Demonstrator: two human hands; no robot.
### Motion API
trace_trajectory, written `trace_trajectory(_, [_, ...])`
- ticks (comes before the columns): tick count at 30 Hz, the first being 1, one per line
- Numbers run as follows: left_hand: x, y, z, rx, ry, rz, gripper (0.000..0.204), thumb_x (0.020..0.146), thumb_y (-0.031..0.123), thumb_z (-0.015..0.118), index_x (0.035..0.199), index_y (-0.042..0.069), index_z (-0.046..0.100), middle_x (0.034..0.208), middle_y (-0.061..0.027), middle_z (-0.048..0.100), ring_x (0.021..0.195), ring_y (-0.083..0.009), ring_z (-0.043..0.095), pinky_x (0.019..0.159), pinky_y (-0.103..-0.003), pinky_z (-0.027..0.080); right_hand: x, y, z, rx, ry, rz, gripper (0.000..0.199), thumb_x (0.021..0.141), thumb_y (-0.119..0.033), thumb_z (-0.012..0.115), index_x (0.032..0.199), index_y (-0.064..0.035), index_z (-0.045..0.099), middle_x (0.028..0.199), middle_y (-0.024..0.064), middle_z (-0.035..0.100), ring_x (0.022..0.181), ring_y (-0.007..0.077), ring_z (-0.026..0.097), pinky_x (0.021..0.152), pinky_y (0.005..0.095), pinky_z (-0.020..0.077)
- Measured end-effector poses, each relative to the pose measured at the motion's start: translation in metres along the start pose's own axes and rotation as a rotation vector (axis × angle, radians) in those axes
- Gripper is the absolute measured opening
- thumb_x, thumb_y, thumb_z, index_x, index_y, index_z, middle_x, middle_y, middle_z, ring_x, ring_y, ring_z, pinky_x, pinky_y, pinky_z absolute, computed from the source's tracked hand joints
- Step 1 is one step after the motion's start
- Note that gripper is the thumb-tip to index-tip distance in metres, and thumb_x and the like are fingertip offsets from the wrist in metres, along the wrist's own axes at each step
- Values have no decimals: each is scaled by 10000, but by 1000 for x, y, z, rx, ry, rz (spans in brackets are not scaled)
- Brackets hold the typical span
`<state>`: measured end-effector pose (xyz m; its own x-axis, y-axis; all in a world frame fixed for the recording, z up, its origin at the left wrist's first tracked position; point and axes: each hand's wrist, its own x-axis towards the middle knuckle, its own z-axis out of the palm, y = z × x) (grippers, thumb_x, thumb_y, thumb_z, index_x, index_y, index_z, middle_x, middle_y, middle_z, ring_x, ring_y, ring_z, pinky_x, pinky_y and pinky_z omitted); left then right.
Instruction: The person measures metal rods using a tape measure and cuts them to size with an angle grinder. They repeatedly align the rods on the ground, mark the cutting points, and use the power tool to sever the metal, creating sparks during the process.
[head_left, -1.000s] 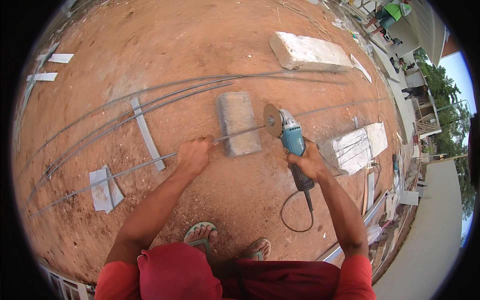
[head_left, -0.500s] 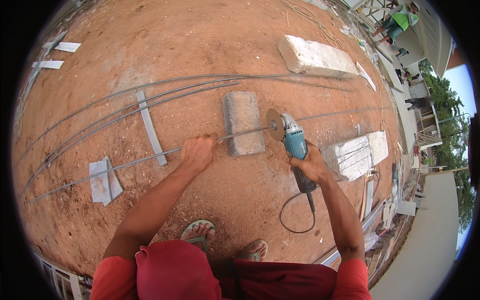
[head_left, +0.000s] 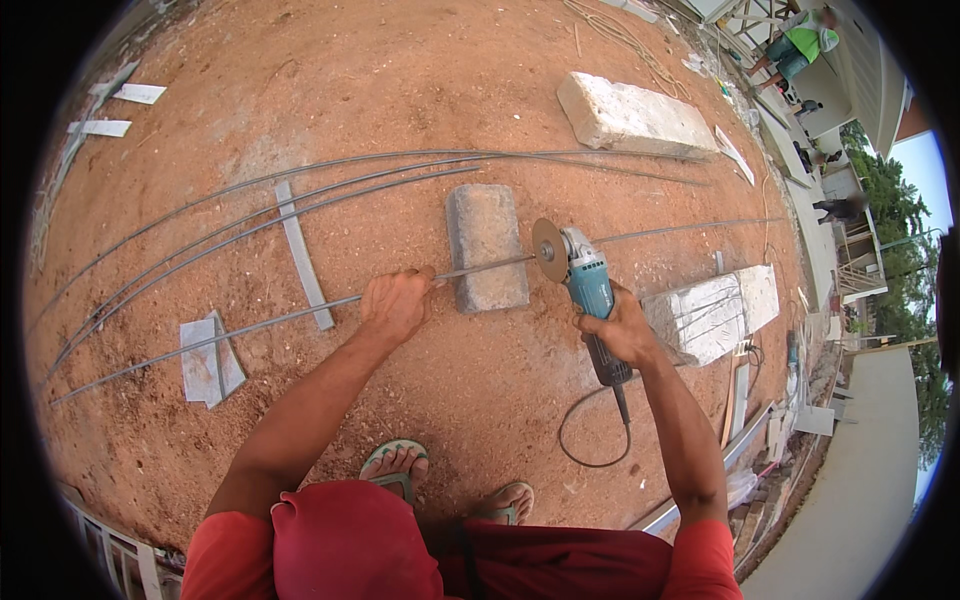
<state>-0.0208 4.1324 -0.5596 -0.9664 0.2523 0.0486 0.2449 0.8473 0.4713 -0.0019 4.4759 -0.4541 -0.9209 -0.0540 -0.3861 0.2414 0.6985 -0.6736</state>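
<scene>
My left hand (head_left: 397, 303) is closed round a long steel rod (head_left: 270, 325), which runs over a grey concrete block (head_left: 487, 225) and on to the right. My right hand (head_left: 622, 328) grips a teal and black angle grinder (head_left: 592, 290) by its body. The grinder's brown cutting disc (head_left: 549, 249) stands at the rod just right of the block. Whether the disc touches the rod I cannot tell. From the grinder's rear end a black cord (head_left: 563, 430) loops over the dirt.
Several more rods (head_left: 300, 195) lie beyond, across a pale strip (head_left: 303, 255). Pale flat pieces (head_left: 212, 360) are under the held rod. A long stone block (head_left: 637, 115) lies at the far right, a whitish block (head_left: 710, 312) nearer. A person in a green vest (head_left: 805, 40) stands far off.
Both hands, the rod and the grinder keep practically the same place. Only a very slight shift of the whole view shows.
</scene>
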Motion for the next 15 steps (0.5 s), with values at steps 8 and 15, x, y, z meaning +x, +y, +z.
trace_trajectory(8, [0, 3, -3, 9, -1, -4, 169, 964, 195, 647, 947, 38, 706, 784, -192, 720, 686, -374, 711, 597, -467, 541, 0, -2, 0, 11, -7, 7, 567, 800, -85, 747, 1294, 94, 533, 915, 125, 688, 793, 207, 694, 746, 356, 579])
trace_trajectory(15, [-1, -2, 2, 25, 32, 25, 131, 949, 173, 652, 960, 63, 723, 783, -182, 727, 674, -352, 714, 591, -451, 542, 3, 4, 0, 2, -1, -45, 537, 799, -80, 747, 1270, 89, 553, 912, 119, 687, 780, 206, 693, 732, 362, 578])
